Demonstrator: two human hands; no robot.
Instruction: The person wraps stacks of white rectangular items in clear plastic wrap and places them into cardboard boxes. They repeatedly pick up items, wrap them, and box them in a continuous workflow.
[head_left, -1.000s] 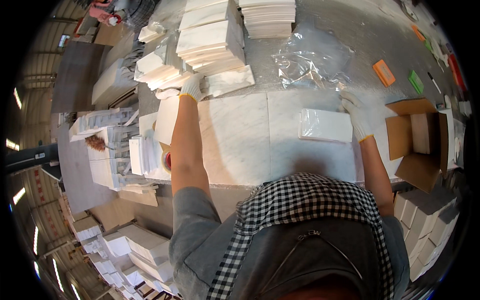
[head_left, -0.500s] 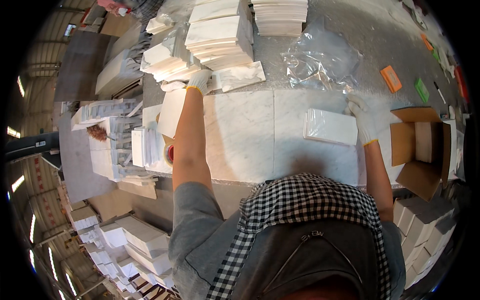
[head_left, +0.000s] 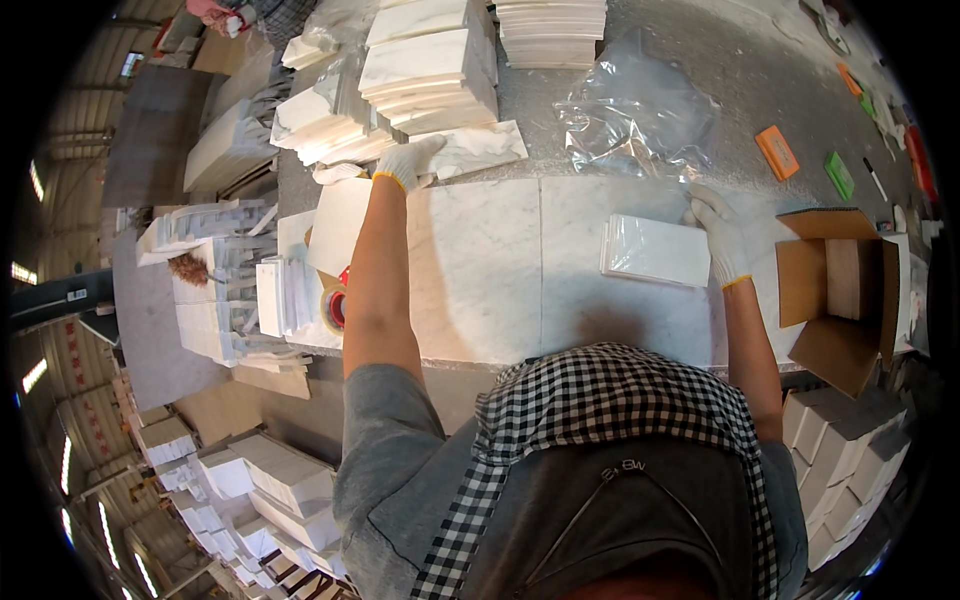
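My left hand [head_left: 408, 163], in a white knit glove with a yellow cuff, is at the left end of a loose grey-veined white marble tile [head_left: 482, 150]. Its fingers stretch over that end with the thumb apart, and no firm grip shows. My right hand [head_left: 722, 236], gloved alike, rests on the table just right of a small stack of white tiles in clear wrap [head_left: 655, 250]. Its fingers are loosely extended, their tips near the lower edge of a crumpled clear plastic bag [head_left: 640, 115]; whether they touch it I cannot tell.
Tall tile stacks [head_left: 430, 75] stand at the far side. An open cardboard box [head_left: 803, 283] is at right, below orange [head_left: 777, 152] and green [head_left: 839, 176] blocks and a black marker [head_left: 876, 180]. A tape roll [head_left: 334, 308] lies by my left forearm.
My left hand's fingers have reached rightward onto the end of the marble tile. My right hand stays beside the wrapped stack. The whole view has shifted slightly.
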